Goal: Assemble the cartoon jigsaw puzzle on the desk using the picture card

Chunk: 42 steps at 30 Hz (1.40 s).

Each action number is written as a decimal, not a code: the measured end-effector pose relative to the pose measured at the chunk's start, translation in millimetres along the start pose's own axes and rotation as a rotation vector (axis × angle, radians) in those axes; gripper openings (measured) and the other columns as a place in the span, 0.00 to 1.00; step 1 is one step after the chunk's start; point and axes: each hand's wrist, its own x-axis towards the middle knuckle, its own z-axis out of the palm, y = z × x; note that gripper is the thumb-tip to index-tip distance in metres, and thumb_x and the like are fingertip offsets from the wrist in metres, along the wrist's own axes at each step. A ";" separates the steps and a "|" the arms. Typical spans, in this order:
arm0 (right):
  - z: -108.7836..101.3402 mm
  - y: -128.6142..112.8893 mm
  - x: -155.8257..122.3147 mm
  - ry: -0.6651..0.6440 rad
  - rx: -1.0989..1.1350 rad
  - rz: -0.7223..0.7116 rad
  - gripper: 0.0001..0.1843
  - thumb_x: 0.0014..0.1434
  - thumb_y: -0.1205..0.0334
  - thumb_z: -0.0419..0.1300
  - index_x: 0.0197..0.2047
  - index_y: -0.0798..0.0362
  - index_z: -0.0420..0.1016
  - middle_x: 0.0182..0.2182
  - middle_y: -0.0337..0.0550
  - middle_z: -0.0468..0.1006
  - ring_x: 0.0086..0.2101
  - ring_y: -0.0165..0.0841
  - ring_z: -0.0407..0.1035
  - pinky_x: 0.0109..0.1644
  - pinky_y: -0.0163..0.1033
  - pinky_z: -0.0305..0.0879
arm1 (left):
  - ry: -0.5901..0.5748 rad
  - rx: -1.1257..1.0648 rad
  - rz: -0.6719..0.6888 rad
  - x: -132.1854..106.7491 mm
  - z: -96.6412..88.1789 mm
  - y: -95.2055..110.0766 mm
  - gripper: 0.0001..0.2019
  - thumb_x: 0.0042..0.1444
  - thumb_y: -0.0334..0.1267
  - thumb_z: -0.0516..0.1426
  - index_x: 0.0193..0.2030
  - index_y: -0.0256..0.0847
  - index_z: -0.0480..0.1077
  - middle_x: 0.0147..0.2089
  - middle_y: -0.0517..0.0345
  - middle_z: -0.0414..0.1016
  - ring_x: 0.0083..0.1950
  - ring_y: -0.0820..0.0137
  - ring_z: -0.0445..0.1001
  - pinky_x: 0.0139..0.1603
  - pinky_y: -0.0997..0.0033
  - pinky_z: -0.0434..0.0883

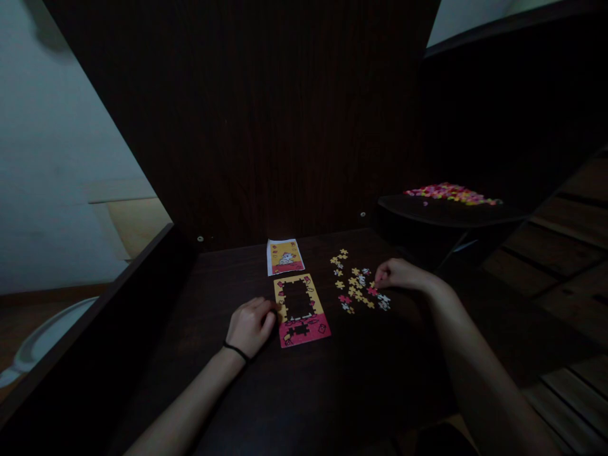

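Observation:
A partly filled jigsaw puzzle (324,328) lies on the dark table, yellow above and pink below. Its border is joined, with a large gap in the middle and a small one lower down. My left hand (251,324), a black band at its wrist, rests at the puzzle's left edge with its fingers curled together. Loose puzzle pieces (354,291), yellow, pink and white, are scattered to the right. At their right side my right hand (395,275) has its fingertips pinched together beside a yellow piece; whatever lies between them is hidden.
A picture sheet (285,256) with a white animal on yellow and pink lies just beyond the puzzle. Many small colourful bits (453,193) are heaped on a raised corner shelf (441,215) at right. A tall dark panel (266,126) closes the back; a low side board (95,329) borders the left.

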 end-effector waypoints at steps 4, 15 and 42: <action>0.2 -2.2 -0.2 -0.030 0.060 -0.024 0.11 0.40 0.55 0.61 0.25 0.55 0.74 0.24 0.41 0.76 0.27 0.32 0.68 0.30 0.33 0.60 | -0.001 0.008 -0.006 0.4 -0.2 -0.1 0.12 0.51 0.33 0.44 0.29 0.40 0.69 0.26 0.58 0.68 0.29 0.70 0.68 0.33 0.73 0.67; 3.9 -9.3 -1.4 -0.058 0.090 -0.094 0.13 0.36 0.57 0.64 0.25 0.56 0.71 0.18 0.35 0.65 0.21 0.25 0.59 0.24 0.30 0.54 | -0.003 0.010 0.001 0.2 -0.1 0.6 0.12 0.52 0.33 0.44 0.29 0.39 0.68 0.26 0.57 0.69 0.29 0.70 0.68 0.32 0.72 0.66; 9.8 -19.4 0.2 -0.066 0.056 -0.155 0.11 0.36 0.59 0.62 0.22 0.55 0.67 0.21 0.36 0.67 0.24 0.27 0.61 0.26 0.32 0.56 | -0.025 0.007 -0.018 0.7 -3.2 2.1 0.12 0.52 0.33 0.44 0.29 0.40 0.68 0.27 0.58 0.68 0.30 0.70 0.68 0.33 0.72 0.66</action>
